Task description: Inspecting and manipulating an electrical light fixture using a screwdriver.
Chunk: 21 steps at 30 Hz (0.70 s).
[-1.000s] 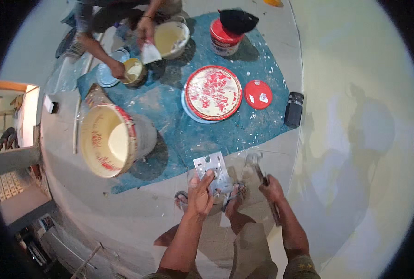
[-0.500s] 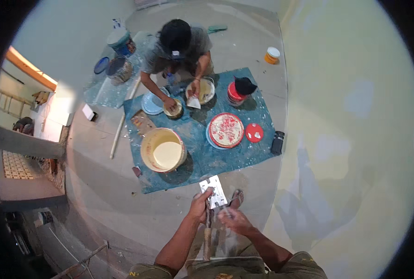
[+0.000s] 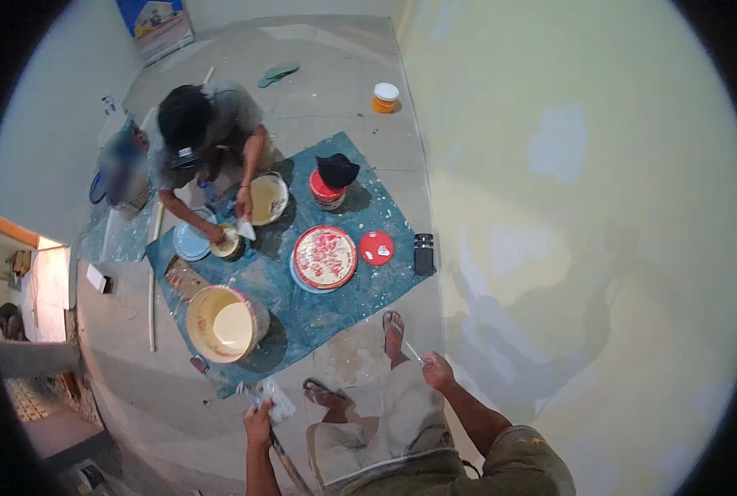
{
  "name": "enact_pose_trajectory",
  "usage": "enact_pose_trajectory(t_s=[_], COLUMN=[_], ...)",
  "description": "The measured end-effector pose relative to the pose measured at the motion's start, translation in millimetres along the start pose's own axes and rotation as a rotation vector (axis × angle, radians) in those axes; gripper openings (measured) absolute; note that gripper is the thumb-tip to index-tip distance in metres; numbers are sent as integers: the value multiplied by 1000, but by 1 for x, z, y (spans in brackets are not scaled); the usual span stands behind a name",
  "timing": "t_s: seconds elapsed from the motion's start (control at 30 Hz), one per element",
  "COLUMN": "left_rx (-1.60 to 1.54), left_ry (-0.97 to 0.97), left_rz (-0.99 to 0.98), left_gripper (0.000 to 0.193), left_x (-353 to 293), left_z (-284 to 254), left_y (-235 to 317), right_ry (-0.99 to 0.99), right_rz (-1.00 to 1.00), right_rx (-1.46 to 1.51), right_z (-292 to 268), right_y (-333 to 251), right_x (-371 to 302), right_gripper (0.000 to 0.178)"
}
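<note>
At the lower left, my left hand [image 3: 258,423] is closed on a white rectangular plate [image 3: 281,402], blurred by motion and smeared on its face. My right hand [image 3: 440,371] is further right, beside the pale wall. It grips a thin, pale tool [image 3: 414,353], seen nearly edge-on, whose kind I cannot make out. Beyond the plate stands a large cream bucket [image 3: 261,318] with pale paste inside. A red-rimmed round lid or tub top [image 3: 325,257], caked with paste, sits on the blue sheet [image 3: 298,326].
Across the sheet a crouching co-worker [image 3: 220,124] reaches into a small tub [image 3: 229,242], holding a white scraper [image 3: 247,230]. A white basin [image 3: 269,199], a red bucket [image 3: 327,197], a red lid [image 3: 377,248] and a black bottle [image 3: 424,255] stand about. The patched wall [image 3: 534,248] rises at right.
My hands have come apart: the left with the plate is lower left, the right with the tool further right. The whole view has swung, so the sheet and buckets appear further left.
</note>
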<state>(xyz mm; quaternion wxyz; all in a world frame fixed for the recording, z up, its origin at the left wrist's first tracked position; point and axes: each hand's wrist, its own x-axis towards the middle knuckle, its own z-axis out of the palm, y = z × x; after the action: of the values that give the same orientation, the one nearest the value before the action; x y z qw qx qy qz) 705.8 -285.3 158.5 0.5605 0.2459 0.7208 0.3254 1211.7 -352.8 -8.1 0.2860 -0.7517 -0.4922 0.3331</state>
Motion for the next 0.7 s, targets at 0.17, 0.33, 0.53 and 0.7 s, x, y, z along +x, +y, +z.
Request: enact_pose_trajectory(t_s=[0.17, 0.33, 0.53, 0.7], left_rx=[186, 549, 224, -409], left_ry=[-90, -514, -366, -236], left_rz=[-281, -158, -842, -862], left_gripper=[21, 124, 59, 56], left_x=[37, 65, 89, 93], left_z=[77, 96, 279, 361], left_y=[-85, -224, -217, -249], right_ry=[-58, 221, -2, -71], right_rz=[426, -5, 285, 293], right_rx=[479, -281, -364, -693], right_z=[14, 73, 111, 104], right_y=[183, 204, 246, 283], right_x=[80, 254, 442, 505], right_gripper=[27, 29, 31, 29])
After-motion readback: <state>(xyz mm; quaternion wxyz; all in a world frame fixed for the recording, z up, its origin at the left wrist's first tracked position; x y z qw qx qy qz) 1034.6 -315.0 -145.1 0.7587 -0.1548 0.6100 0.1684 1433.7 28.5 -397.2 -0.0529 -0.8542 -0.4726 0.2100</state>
